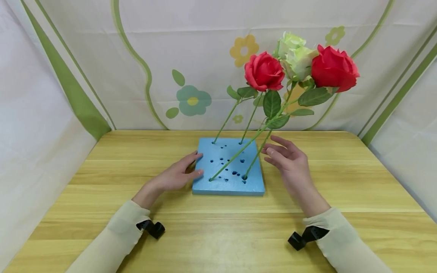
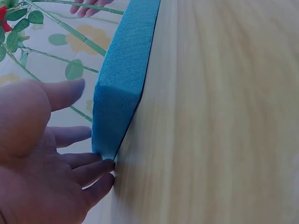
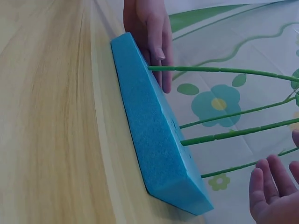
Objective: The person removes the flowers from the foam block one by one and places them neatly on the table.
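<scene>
A blue foam block (image 1: 252, 186) lies on the wooden table, its top dotted with holes. Four-sided and thick, it holds several green artificial rose stems (image 1: 235, 155), all leaning right. Their heads include a red rose (image 1: 264, 72), another larger red rose (image 1: 334, 69) and pale green roses (image 1: 300, 60). My left hand (image 1: 175, 175) rests at the block's left edge, fingers extended, thumb over the top. To the right of the block, my right hand (image 1: 291, 165) hovers beside the front right stem with loosely bent fingers. It holds nothing, as the right wrist view (image 3: 280, 196) also suggests.
The wooden table (image 1: 218, 235) extends around the block on every side. Behind it hangs a white curtain (image 1: 218, 22) printed with flowers and green lines. Leaves (image 1: 314, 96) on the stems spread out above my right hand.
</scene>
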`<action>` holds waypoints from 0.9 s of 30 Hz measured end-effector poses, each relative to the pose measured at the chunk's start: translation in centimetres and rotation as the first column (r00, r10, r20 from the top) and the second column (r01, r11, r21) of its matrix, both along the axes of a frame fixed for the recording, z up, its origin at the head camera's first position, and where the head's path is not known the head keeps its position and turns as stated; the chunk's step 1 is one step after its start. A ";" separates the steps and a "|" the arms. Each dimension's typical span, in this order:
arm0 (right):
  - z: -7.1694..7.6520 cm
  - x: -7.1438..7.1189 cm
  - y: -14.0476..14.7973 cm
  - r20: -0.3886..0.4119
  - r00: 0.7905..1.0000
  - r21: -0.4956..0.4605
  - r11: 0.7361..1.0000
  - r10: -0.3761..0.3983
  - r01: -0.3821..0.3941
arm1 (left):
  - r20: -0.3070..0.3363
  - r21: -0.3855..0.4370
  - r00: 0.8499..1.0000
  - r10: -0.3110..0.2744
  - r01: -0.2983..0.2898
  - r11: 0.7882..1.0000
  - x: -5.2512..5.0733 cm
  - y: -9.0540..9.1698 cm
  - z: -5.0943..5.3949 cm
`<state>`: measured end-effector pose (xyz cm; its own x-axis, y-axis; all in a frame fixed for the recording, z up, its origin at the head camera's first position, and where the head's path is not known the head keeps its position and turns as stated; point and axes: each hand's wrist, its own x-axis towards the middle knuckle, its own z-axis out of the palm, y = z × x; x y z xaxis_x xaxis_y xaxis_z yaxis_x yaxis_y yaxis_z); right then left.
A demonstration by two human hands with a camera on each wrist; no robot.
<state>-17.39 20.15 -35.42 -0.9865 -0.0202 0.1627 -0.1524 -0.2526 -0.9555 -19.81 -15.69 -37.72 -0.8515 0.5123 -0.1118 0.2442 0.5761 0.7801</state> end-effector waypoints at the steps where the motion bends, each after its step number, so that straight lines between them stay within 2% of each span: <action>1: -0.1 0.0 -0.1 0.008 1.000 -0.003 1.000 0.006 -0.006 | -0.007 -0.004 1.000 -0.005 0.005 1.000 0.0 0.0 -0.1; 7: -0.4 -0.1 -0.4 0.054 0.998 0.005 1.000 0.015 -0.015 | -0.038 -0.031 0.999 -0.028 0.027 0.999 0.0 -0.2 -0.1; 11: -0.8 -0.1 -0.7 0.078 0.997 0.021 1.000 0.015 -0.017 | -0.035 -0.047 0.999 -0.024 0.022 0.999 0.2 -0.4 -0.2; 27: -1.4 -0.3 -1.4 0.094 0.996 0.114 0.993 0.005 -0.016 | -0.033 -0.050 0.999 -0.021 0.019 0.999 0.3 -0.6 -0.3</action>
